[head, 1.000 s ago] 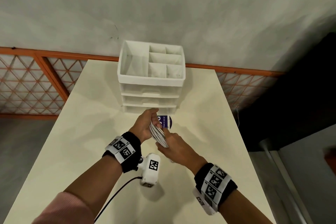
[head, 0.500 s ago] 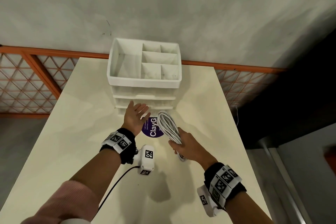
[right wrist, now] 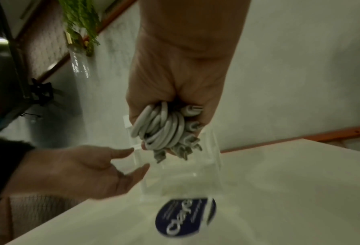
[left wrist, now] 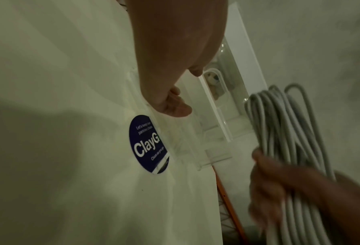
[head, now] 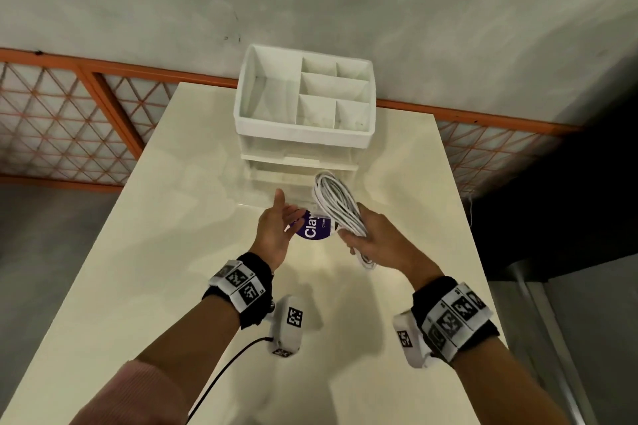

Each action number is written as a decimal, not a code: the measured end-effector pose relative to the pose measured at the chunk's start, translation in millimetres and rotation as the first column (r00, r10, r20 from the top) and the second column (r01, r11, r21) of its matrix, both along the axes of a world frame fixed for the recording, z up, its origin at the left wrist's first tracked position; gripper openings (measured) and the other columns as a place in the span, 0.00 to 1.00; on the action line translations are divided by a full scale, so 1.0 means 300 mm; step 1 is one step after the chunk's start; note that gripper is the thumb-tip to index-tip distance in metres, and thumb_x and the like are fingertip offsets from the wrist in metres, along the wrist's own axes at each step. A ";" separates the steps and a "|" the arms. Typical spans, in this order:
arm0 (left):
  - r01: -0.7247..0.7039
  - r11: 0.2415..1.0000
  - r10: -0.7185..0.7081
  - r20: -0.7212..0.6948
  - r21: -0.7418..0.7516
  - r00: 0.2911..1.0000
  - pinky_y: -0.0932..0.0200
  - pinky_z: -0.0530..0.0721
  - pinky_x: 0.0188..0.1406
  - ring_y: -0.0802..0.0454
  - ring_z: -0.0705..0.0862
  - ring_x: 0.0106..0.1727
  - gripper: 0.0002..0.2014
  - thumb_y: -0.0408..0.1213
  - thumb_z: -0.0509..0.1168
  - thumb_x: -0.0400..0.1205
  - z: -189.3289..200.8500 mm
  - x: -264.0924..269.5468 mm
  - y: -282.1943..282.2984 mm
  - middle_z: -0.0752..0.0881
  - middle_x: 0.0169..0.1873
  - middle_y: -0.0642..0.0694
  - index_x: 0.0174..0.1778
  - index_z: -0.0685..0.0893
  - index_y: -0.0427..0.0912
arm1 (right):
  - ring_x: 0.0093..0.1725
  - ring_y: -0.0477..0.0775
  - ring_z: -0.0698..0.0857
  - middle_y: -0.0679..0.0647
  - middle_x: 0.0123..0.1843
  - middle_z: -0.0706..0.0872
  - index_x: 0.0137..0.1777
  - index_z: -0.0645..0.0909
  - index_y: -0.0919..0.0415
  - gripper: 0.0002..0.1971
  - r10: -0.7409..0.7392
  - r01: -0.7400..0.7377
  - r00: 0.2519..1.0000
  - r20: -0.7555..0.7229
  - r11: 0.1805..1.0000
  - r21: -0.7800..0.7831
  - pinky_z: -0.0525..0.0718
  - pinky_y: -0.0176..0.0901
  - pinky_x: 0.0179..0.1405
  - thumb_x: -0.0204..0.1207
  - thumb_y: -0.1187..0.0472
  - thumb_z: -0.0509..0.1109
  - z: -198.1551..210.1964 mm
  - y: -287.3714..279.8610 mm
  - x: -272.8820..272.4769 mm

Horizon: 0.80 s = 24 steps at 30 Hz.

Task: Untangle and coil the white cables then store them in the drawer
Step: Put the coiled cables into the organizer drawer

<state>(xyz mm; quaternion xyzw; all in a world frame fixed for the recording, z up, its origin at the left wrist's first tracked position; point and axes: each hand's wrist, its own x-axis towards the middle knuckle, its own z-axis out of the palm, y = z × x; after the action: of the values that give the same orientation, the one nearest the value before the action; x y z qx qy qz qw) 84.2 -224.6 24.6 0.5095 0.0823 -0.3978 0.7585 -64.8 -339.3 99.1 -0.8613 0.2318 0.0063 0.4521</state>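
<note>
My right hand [head: 366, 238] grips a coiled bundle of white cables [head: 336, 205] and holds it up just in front of the white drawer unit [head: 303, 140]. In the right wrist view the cable loops [right wrist: 162, 129] stick out of the fist above a clear drawer [right wrist: 181, 175] that is pulled out at the bottom. My left hand [head: 281, 217] is open with straight fingers beside that drawer's left front corner [left wrist: 195, 142]. I cannot tell whether it touches the drawer. The left wrist view shows the cables [left wrist: 279, 132] to the right.
A round purple sticker [head: 312, 229] lies on the cream table [head: 172, 252], partly under the clear drawer. The drawer unit's top tray [head: 262, 100] has several empty compartments. An orange lattice railing [head: 69, 121] runs behind the table, and a dark drop lies off the right edge.
My left hand let go of the coil and reached forward to the bottom drawer, which now stands pulled out. My right hand lifted the coil toward the drawer unit.
</note>
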 end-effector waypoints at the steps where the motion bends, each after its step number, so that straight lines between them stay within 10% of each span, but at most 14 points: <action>1: -0.009 1.000 0.009 0.009 0.002 1.000 0.60 0.84 0.46 0.54 0.84 0.39 0.19 0.53 0.58 0.84 -0.005 -0.007 0.010 0.81 0.34 0.47 0.40 0.77 0.39 | 0.28 0.48 0.84 0.54 0.38 0.85 0.59 0.73 0.64 0.13 0.039 -0.039 0.999 -0.009 0.998 -0.041 0.83 0.39 0.32 0.78 0.62 0.68 0.021 -0.009 0.043; 5: 0.000 1.000 0.000 0.020 -0.001 1.000 0.60 0.86 0.49 0.52 0.86 0.43 0.20 0.52 0.57 0.85 -0.005 -0.025 0.033 0.83 0.36 0.44 0.43 0.78 0.37 | 0.35 0.52 0.81 0.60 0.47 0.84 0.64 0.72 0.67 0.18 0.231 -0.255 0.965 -0.123 0.938 -0.234 0.74 0.23 0.22 0.78 0.61 0.68 0.082 -0.043 0.229; 11: 0.068 0.997 -0.067 0.048 -0.021 0.997 0.67 0.86 0.43 0.55 0.87 0.46 0.24 0.52 0.54 0.86 -0.006 -0.030 0.058 0.86 0.46 0.41 0.53 0.82 0.33 | 0.44 0.52 0.77 0.63 0.60 0.83 0.68 0.72 0.65 0.22 0.340 -0.507 0.826 -0.449 0.795 -0.331 0.74 0.38 0.29 0.77 0.57 0.68 0.078 -0.034 0.402; 18: 0.040 0.998 -0.040 0.005 -0.054 0.999 0.68 0.86 0.38 0.53 0.88 0.45 0.29 0.50 0.54 0.86 0.008 -0.037 0.058 0.86 0.49 0.38 0.65 0.75 0.24 | 0.41 0.55 0.82 0.58 0.47 0.86 0.55 0.79 0.60 0.11 0.173 -0.281 0.892 -0.417 0.936 -0.213 0.73 0.36 0.28 0.73 0.61 0.68 -0.025 -0.069 0.467; 24: 0.031 0.999 -0.030 0.026 -0.028 0.999 0.68 0.86 0.36 0.49 0.88 0.50 0.32 0.52 0.55 0.85 0.019 -0.040 0.061 0.84 0.52 0.37 0.69 0.71 0.22 | 0.55 0.62 0.85 0.64 0.57 0.87 0.61 0.80 0.67 0.17 -0.048 -0.022 0.955 -0.293 0.972 -0.232 0.77 0.41 0.44 0.75 0.59 0.68 -0.131 -0.051 0.474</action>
<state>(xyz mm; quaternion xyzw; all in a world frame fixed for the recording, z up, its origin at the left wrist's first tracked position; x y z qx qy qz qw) 72.2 -206.2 30.2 0.5048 0.0589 -0.4038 0.7607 77.5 -354.6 59.8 -0.8960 0.3017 0.1051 0.3083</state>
